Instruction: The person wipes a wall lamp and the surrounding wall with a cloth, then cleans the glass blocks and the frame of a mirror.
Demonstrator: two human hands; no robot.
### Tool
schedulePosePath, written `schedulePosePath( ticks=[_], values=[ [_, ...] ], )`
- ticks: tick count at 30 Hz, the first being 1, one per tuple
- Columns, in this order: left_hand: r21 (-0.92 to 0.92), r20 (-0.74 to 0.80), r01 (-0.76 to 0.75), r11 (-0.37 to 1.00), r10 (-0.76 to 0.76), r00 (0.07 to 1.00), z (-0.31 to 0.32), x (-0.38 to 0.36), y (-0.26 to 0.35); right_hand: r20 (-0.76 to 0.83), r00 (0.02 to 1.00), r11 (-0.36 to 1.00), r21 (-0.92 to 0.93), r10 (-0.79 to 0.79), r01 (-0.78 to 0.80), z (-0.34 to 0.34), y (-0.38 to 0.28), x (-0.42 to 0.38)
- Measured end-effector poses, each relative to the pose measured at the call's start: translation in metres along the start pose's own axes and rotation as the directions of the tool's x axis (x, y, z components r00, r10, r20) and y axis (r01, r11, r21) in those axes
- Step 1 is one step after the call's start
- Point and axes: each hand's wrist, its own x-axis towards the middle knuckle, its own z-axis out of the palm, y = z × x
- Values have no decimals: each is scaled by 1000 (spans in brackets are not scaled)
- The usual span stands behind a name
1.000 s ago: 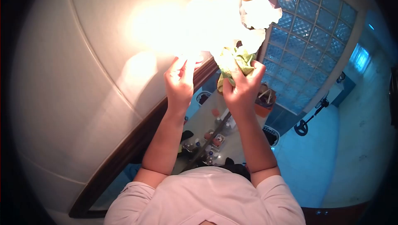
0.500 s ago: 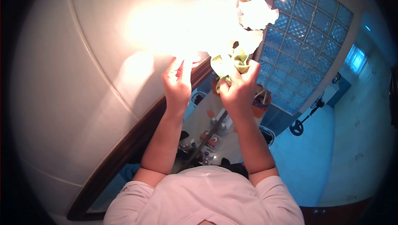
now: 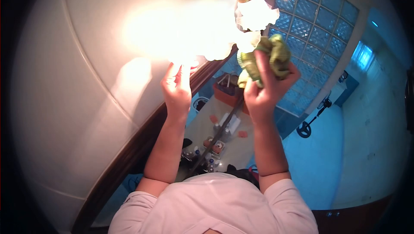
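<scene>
A wall lamp with frilled glass lampshades glows at the top, and its glare washes out most of the nearer shade [image 3: 215,35]. My left hand [image 3: 177,88] is raised with its fingers closed at the lower rim of the glare, apparently on that lampshade; the fingertips fade into the light. In my right hand [image 3: 267,92] is a crumpled green cloth [image 3: 279,57], gripped between thumb and fingers. The cloth is just below and right of a lit frilled shade [image 3: 257,15], its upper left part close to the glass edge.
A dark wooden frame [image 3: 125,160] runs diagonally along the tiled wall [image 3: 56,117]. Below my arms are a counter with bottles and small containers [image 3: 211,148] and an orange basket [image 3: 226,94]. A glass-block panel [image 3: 312,23] stands at the right.
My right hand has moved right and slightly down with the cloth, away from the bright shade. My left hand stays at the lampshade's lower rim. The view has shifted slightly.
</scene>
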Motion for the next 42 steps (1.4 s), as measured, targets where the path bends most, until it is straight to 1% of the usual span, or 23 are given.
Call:
schedulePosePath(
  ticks=[3,4,7,9,11,14,17,18,19,22,25,26,29,32,33,34,35,36,37,40,42],
  values=[
    [-10,-18,6,1000,-6,1000,1,-1,0,-207,975,996,48,86,-78,-12,11,13],
    [-15,-24,10,1000,-10,1000,1,-1,0,-251,960,985,145,125,-91,-12,12,18],
    [-64,-53,5,998,-8,999,6,0,-1,-59,998,997,77,5,0,-22,1,43],
    [-46,-34,8,999,-10,999,5,0,-4,80,993,976,208,-87,68,-24,-10,62],
    [-5,-58,11,1000,-11,998,4,1,-3,313,947,971,241,-79,1,-35,-22,78],
    [-28,-45,12,1000,-13,999,4,0,-2,438,881,983,127,-178,136,-45,-25,93],
    [37,-39,15,999,-14,999,7,-2,6,439,851,958,105,-286,268,-43,-24,102],
    [22,-30,-27,999,28,999,7,-1,2,451,838,948,76,-308,309,-45,-25,105],
    [59,-40,-28,998,30,999,7,-1,4,460,827,943,75,-322,325,-45,-26,107],
    [52,-41,-40,998,42,998,7,1,5,487,801,925,40,-349,379,-49,-27,109],
    [57,-45,-23,998,25,999,5,0,4,523,778,936,142,-348,323,-62,-16,107],
    [86,-25,-24,996,26,999,5,0,9,545,745,922,196,-386,334,-69,-8,115],
    [48,-38,-38,998,40,998,5,-1,4,324,850,908,194,-416,371,-56,12,141],
    [67,-31,-49,997,51,998,6,-1,3,249,822,827,401,-513,394,-13,9,180],
    [72,-36,-50,996,53,998,6,-1,2,266,743,747,499,-615,440,3,6,190],
    [76,-40,-54,996,58,998,6,-1,1,314,676,680,627,-667,380,20,3,195],
    [80,-44,-60,995,64,997,6,-1,0,369,615,661,663,-697,351,36,2,193],
    [105,-46,-72,992,77,996,6,-1,0,407,536,649,644,-739,406,42,-1,191],
    [91,-47,-78,993,83,995,7,-1,0,445,454,631,627,-772,458,44,-1,191],
    [81,-48,-94,992,99,994,7,-2,-2,426,499,644,629,-754,436,38,13,187],
    [51,-88,-83,995,87,992,8,-3,-6,442,593,688,670,-673,281,41,30,177]
  ],
)
